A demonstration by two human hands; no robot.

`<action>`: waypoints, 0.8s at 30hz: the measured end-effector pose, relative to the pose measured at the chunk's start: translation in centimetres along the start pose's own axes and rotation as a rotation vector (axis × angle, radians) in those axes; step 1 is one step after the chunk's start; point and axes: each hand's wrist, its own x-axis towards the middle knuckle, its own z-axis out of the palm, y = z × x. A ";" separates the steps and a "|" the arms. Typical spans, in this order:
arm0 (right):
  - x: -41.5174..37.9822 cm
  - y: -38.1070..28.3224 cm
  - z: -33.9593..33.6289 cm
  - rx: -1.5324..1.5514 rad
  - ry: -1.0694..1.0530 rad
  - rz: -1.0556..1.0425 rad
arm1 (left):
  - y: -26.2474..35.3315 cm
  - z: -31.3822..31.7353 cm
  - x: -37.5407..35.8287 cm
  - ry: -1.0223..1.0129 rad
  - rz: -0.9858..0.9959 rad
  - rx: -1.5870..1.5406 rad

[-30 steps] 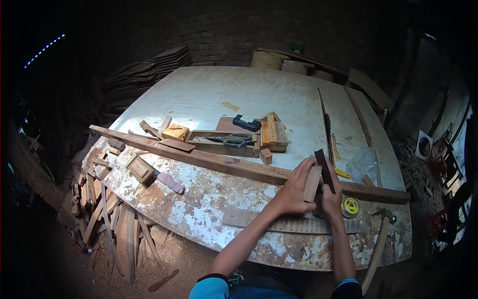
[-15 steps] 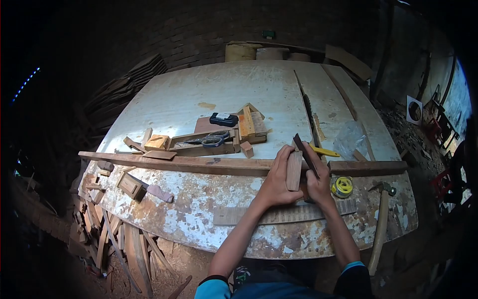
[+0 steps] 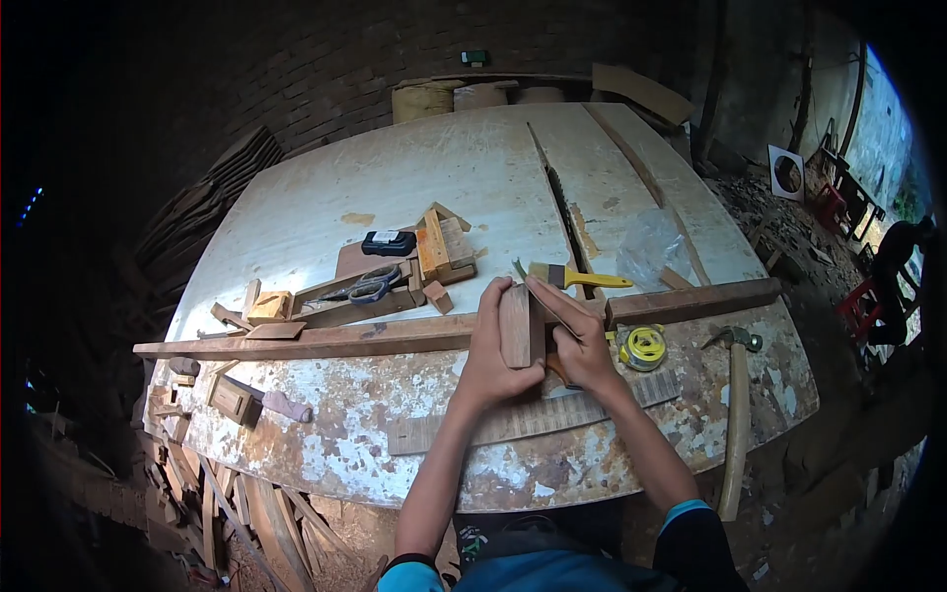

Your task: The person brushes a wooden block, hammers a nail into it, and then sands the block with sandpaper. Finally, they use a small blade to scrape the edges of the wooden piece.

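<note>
A small rectangular wood block [image 3: 515, 331] stands upright in my left hand [image 3: 481, 347], whose fingers wrap its left side. My right hand [image 3: 584, 355] closes around a thin-bladed tool with a brown wooden handle [image 3: 557, 372]. Its fingers lie stretched along the blade, close against the block's right side, hiding most of it. Both hands are above the bench's near part, in front of a long wooden beam [image 3: 395, 338]. Beneath the wrists lies a striped wood strip [image 3: 533, 424]. A yellow tape measure [image 3: 643, 347] sits just right of my right hand.
Beyond the beam lie a yellow-handled paintbrush [image 3: 592, 280], scissors [image 3: 373, 286], a black case [image 3: 389, 243] and wood pieces. A hammer [image 3: 737, 395] overhangs the front right edge of the workbench [image 3: 335, 454]. Scrap wood [image 3: 261, 503] piles below on the left.
The view has turned, shifting the scene left. My right hand has tilted the blade from jutting upward to lying along the block, and the paintbrush shows more fully.
</note>
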 end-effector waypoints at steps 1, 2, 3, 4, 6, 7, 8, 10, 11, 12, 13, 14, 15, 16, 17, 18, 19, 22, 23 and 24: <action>-0.2 0.7 0.5 0.004 0.027 0.012 | 0.2 0.4 -0.1 0.041 -0.004 0.047; -0.5 1.4 0.7 -0.023 0.016 0.124 | 0.5 0.5 -0.4 0.025 -0.021 0.055; -0.8 1.9 0.5 0.003 -0.014 0.190 | 0.8 0.3 -0.4 0.008 -0.035 0.064; -0.7 2.0 0.2 0.026 -0.038 0.242 | 0.8 0.2 -0.2 -0.008 -0.033 0.075; -0.4 0.1 0.2 -0.009 0.025 0.079 | 0.9 0.6 -0.3 -0.023 0.044 0.134; -0.2 0.0 0.4 -0.045 0.044 0.030 | 0.9 0.9 -0.2 -0.006 0.056 0.140; -0.4 0.0 0.6 -0.076 0.058 -0.007 | 0.8 1.1 -0.4 0.008 0.054 0.144; -0.6 2.3 0.4 0.049 -0.039 0.189 | 0.7 1.0 -0.4 -0.013 -0.032 0.072; -1.1 2.8 0.2 0.025 -0.068 0.227 | 1.1 0.9 -0.3 -0.035 -0.018 0.104; -1.1 2.0 0.2 0.006 -0.024 0.156 | 1.2 0.9 -0.5 -0.037 -0.012 0.112; -0.7 0.7 0.2 -0.018 0.020 0.067 | 1.2 1.0 -0.5 -0.032 0.010 0.124; -0.3 -0.2 0.4 -0.040 0.059 -0.013 | 1.1 1.0 -0.4 -0.025 0.021 0.133; -0.3 -0.4 0.7 -0.057 0.078 -0.069 | 1.0 1.2 -0.4 -0.009 0.016 0.108; -0.5 0.4 0.7 -0.044 0.048 0.029 | 1.1 1.2 -0.4 -0.017 -0.016 0.090; -1.0 1.9 0.8 -0.029 0.020 0.129 | 1.2 1.0 -0.3 -0.028 -0.049 0.072; -1.1 2.2 0.6 -0.016 -0.005 0.222 | 1.4 0.9 -0.3 -0.039 -0.075 0.056; -1.0 2.3 0.1 -0.008 -0.055 0.232 | 1.2 0.8 -0.4 -0.046 -0.049 0.044; -0.3 -0.1 -0.1 -0.063 0.031 0.005 | 0.8 1.0 -0.3 -0.025 0.046 0.121; -0.5 1.0 0.4 -0.007 0.039 0.024 | 0.7 1.1 -0.4 -0.011 0.015 0.130; -1.0 2.1 0.4 -0.023 -0.012 0.139 | 0.8 1.1 -0.7 -0.014 -0.001 0.120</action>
